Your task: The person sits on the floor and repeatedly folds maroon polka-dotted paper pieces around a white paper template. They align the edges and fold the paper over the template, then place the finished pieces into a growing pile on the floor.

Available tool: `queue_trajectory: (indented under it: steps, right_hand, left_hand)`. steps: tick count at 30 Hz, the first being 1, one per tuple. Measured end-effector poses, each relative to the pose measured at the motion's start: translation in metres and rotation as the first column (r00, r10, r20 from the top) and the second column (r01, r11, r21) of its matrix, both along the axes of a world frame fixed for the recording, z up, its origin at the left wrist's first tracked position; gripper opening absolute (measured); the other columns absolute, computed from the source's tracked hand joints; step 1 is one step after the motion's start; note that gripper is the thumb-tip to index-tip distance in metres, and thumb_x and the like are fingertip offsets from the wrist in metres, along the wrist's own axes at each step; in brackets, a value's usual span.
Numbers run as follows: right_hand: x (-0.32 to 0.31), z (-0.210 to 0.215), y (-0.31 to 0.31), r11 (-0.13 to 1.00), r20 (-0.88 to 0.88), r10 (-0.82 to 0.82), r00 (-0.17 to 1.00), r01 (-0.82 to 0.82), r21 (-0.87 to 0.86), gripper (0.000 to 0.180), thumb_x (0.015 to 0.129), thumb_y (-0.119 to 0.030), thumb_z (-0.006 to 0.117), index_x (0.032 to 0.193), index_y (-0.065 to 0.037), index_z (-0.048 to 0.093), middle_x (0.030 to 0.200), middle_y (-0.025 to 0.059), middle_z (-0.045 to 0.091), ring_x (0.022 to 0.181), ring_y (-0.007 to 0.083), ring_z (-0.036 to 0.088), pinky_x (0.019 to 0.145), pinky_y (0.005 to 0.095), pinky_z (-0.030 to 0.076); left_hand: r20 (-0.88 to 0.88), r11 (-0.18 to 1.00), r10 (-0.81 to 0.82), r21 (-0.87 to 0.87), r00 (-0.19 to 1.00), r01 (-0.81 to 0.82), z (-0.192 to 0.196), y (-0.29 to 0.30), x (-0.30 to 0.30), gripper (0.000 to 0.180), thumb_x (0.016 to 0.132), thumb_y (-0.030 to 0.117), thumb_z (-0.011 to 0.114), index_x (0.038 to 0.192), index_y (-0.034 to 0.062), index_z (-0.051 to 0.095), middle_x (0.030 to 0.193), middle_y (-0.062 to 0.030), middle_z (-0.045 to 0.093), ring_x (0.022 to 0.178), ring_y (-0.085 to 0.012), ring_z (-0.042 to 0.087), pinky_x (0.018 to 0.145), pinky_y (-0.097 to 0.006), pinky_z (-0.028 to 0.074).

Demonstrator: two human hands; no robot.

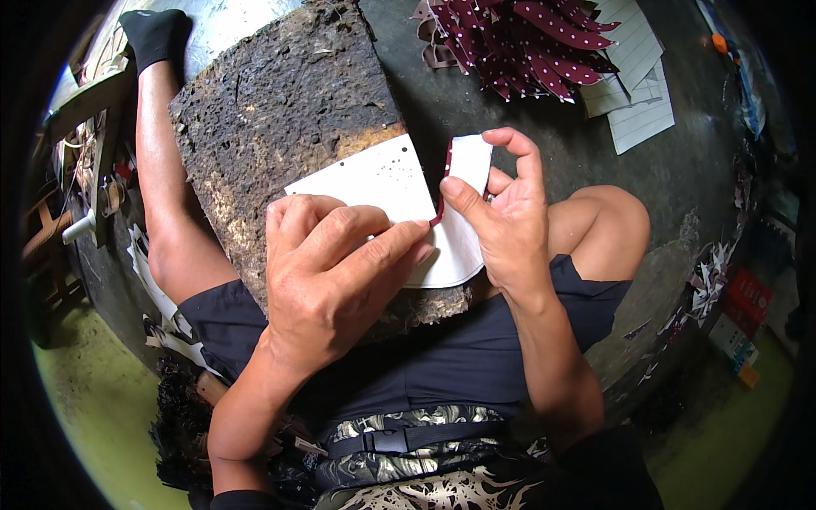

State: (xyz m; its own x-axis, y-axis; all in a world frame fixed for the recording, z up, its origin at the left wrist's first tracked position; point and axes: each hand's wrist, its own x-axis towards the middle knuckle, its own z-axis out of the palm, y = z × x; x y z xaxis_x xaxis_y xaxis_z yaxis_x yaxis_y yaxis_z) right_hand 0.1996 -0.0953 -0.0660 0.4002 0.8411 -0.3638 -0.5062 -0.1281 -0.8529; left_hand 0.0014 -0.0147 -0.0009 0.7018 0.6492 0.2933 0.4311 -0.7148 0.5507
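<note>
A white, leather-like cut piece [361,174] with small dark holes lies partly on a rough, dark slab [280,93] between my legs. A narrow dark red trim with white dots [449,157] runs along the edge of its deep notch. My left hand [327,263] is over the piece, its fingers closed together and the index fingertip pressing on the trim at the bottom of the notch. To the right, my right hand [518,217] pinches the raised flap of the same piece, thumb in front and fingers partly hidden behind.
Beyond the slab, a pile of dark red dotted cut pieces [535,47] lies on the grey floor, with lined paper sheets [642,110] beside it. Scraps [710,276] and a red packet [748,297] are at the far right. A wooden frame [93,119] stands at the left.
</note>
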Motion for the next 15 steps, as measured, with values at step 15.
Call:
queue_trajectory:
  steps: [15]
  right_hand:
    - [0.001, -0.021, -0.004, 0.995, 0.046, 0.003, 0.999, 0.002, -0.098, 0.052, 0.108, 0.005, 0.079, 0.149, -0.008, 0.050, 0.108, 0.0094, 0.080, 0.095, 0.0097, 0.074, 0.083, 0.0263, 0.060]
  left_hand:
    - [0.015, 1.000, 0.016, 0.010, 1.000, -0.016, -0.002, -0.001, 0.004, 0.035, 0.081, 0.020, 0.101, 0.113, 0.0195, 0.088, 0.102, 0.0061, 0.073, 0.090, -0.0186, 0.063, 0.086, -0.041, 0.044]
